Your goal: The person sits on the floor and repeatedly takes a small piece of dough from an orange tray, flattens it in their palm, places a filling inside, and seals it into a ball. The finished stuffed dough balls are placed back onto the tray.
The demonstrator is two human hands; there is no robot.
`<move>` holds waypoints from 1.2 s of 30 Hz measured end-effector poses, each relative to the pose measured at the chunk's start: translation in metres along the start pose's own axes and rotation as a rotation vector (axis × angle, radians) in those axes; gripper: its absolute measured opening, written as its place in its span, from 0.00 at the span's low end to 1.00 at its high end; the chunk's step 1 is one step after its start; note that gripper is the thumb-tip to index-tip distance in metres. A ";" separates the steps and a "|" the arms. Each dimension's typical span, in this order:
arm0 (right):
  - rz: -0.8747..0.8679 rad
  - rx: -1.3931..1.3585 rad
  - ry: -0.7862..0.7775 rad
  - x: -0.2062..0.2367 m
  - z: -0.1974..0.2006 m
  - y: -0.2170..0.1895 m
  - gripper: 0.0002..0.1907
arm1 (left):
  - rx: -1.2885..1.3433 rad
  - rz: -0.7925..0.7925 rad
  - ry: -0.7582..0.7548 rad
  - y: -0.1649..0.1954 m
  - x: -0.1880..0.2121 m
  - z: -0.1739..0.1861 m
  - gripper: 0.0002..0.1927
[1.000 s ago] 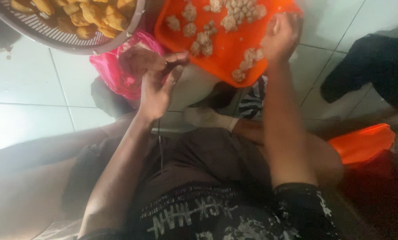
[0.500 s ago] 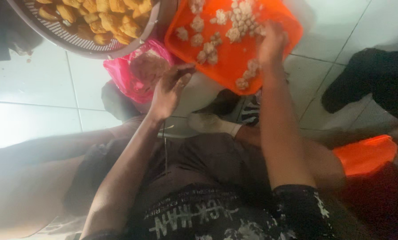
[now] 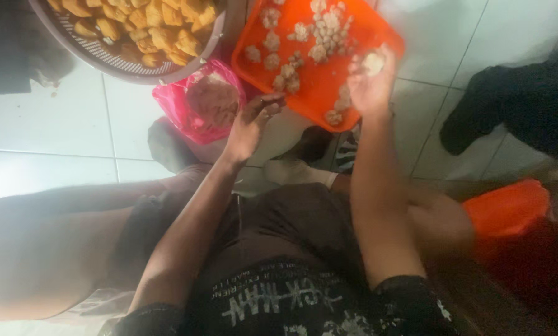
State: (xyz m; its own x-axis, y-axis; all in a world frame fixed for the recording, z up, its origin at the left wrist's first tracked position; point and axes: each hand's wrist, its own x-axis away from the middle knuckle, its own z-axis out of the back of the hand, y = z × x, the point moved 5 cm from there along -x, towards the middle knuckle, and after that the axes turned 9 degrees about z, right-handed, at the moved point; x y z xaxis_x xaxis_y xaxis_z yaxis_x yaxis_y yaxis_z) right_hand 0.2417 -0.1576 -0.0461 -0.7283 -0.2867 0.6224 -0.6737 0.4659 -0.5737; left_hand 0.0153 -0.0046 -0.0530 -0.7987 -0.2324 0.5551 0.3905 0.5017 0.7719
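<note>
At far left we see a round perforated basket of golden fried pieces on the white tiled floor. Just beside it sits a pink plastic bag of pale filling. Our left hand hovers near the bag, its grip loose with fingers pinched together; we cannot tell what they carry. Our right hand clasps a pale lump over the orange tray of similar lumps. Another orange container lies far right.
</note>
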 end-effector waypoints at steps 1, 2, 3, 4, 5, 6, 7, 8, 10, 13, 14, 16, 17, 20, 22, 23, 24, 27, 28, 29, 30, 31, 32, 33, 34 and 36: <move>0.014 -0.033 0.014 0.007 -0.003 0.006 0.06 | -0.035 -0.009 0.018 0.002 0.002 0.001 0.21; 0.028 -0.067 0.028 0.011 -0.005 0.009 0.03 | -0.070 -0.018 0.035 0.004 0.004 0.003 0.21; 0.035 -0.047 0.005 0.014 -0.009 0.014 0.03 | -0.104 -0.028 0.054 0.005 0.005 0.005 0.21; 0.042 -0.024 -0.018 0.018 -0.012 0.021 0.04 | -0.063 -0.051 0.049 0.007 0.006 0.007 0.21; 0.050 0.001 -0.039 0.021 -0.016 0.027 0.04 | -0.022 -0.072 0.042 0.008 0.007 0.008 0.21; 0.057 0.000 -0.129 0.023 -0.022 0.031 0.08 | 0.020 -0.092 0.037 0.009 0.007 0.009 0.20; 0.061 -0.003 -0.218 0.026 -0.030 0.034 0.14 | -0.001 -0.087 0.046 0.008 0.009 0.013 0.20; 0.065 -0.006 -0.305 0.030 -0.038 0.037 0.20 | -0.020 -0.080 0.054 0.007 0.010 0.016 0.20; 0.004 0.063 -0.268 0.034 -0.043 0.044 0.18 | -0.037 -0.083 0.060 0.007 0.011 0.019 0.21; -0.100 0.045 -0.158 0.045 -0.050 0.050 0.20 | -0.004 -0.065 0.050 0.009 0.010 0.018 0.21; -0.134 0.017 -0.114 0.047 -0.052 0.052 0.21 | 0.028 -0.029 0.045 0.009 0.008 0.018 0.21; -0.083 -0.065 -0.320 0.054 -0.065 0.051 0.18 | 0.072 0.020 0.039 0.010 0.005 0.017 0.21; -0.052 -0.107 -0.419 0.056 -0.070 0.050 0.17 | 0.082 0.034 0.039 0.010 0.004 0.016 0.21; -0.071 -0.222 -0.348 0.051 -0.060 0.057 0.11 | 0.112 0.047 0.023 0.009 0.001 0.016 0.21; -0.063 -0.218 -0.184 0.044 -0.046 0.063 0.09 | 0.139 0.058 0.006 0.004 0.001 0.016 0.22; -0.063 -0.216 -0.104 0.042 -0.043 0.066 0.09 | 0.157 0.070 -0.002 0.001 0.000 0.015 0.22; -0.051 -0.153 -0.225 0.043 -0.047 0.069 0.11 | 0.173 0.081 -0.008 -0.001 0.000 0.015 0.22; 0.025 0.078 -0.455 0.052 -0.058 0.078 0.20 | 0.322 0.077 -0.088 -0.001 -0.001 0.011 0.24; 0.068 0.190 -0.444 0.056 -0.063 0.084 0.20 | 0.474 0.140 -0.105 -0.002 -0.004 0.009 0.25; 0.111 0.302 -0.433 0.061 -0.069 0.088 0.20 | 0.627 0.201 -0.122 0.000 -0.006 0.007 0.25; 0.245 0.504 -0.582 0.074 -0.081 0.088 0.20 | 0.780 0.262 -0.136 0.002 -0.007 0.005 0.26; 0.377 0.704 -0.731 0.090 -0.092 0.089 0.21 | 0.858 0.184 -0.183 0.011 -0.006 0.004 0.24; 0.509 0.903 -0.882 0.107 -0.101 0.090 0.23 | 0.934 0.103 -0.228 0.019 -0.004 0.005 0.23; 0.552 0.958 -0.900 0.117 -0.106 0.089 0.22 | 1.006 0.018 -0.273 0.028 -0.002 0.008 0.22; 0.597 1.012 -0.918 0.127 -0.110 0.089 0.22 | 0.980 0.027 -0.221 0.031 -0.001 0.011 0.21; 0.648 1.048 -0.865 0.136 -0.116 0.087 0.18 | 0.930 0.048 -0.121 0.033 0.000 0.018 0.20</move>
State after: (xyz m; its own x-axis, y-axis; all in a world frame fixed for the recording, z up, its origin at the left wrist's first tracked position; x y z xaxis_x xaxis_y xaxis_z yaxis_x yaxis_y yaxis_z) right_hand 0.0985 -0.0592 0.0507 -0.5224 -0.8369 -0.1638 0.2748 0.0166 -0.9614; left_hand 0.0196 0.0270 -0.0329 -0.8536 -0.1322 0.5039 -0.0570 0.9852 0.1619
